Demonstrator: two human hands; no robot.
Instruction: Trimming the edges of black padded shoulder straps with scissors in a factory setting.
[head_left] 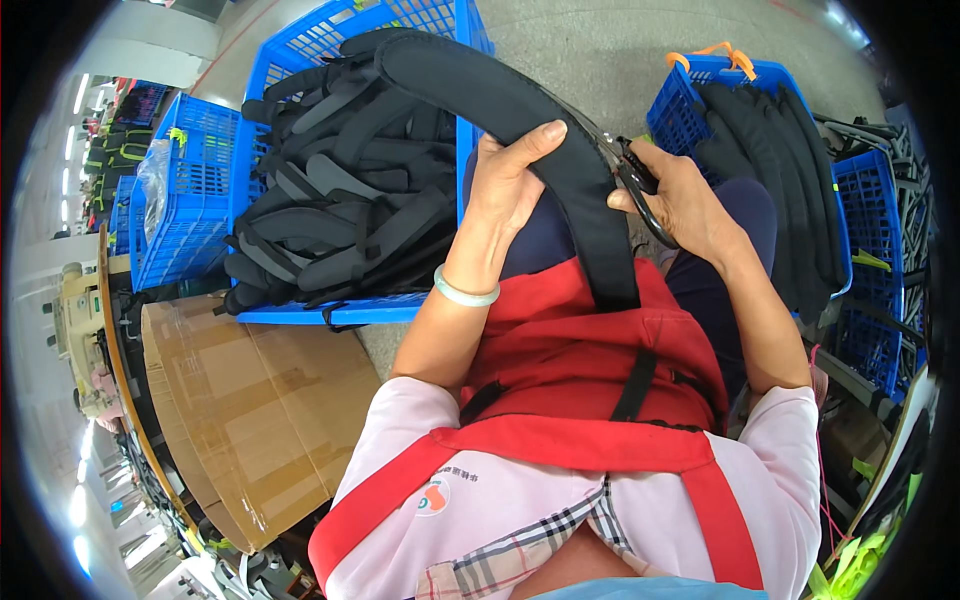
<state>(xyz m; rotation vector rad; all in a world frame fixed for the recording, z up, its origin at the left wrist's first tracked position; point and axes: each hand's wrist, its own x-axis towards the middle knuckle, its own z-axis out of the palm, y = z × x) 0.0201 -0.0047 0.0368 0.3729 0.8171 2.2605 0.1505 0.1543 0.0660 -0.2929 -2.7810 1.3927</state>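
Note:
A long black padded shoulder strap [520,120] curves from the upper middle down over my red apron [590,360]. My left hand [510,180] grips it from the left, thumb laid across the padding, a pale bangle on the wrist. My right hand [680,205] holds black-handled scissors [632,178] against the strap's right edge; the blades are mostly hidden by the strap.
A blue plastic crate [300,60] full of black straps stands ahead on the left, another crate [700,75] of straps on the right. More blue crates [185,200] sit far left. A flattened cardboard box [250,410] lies at my left side.

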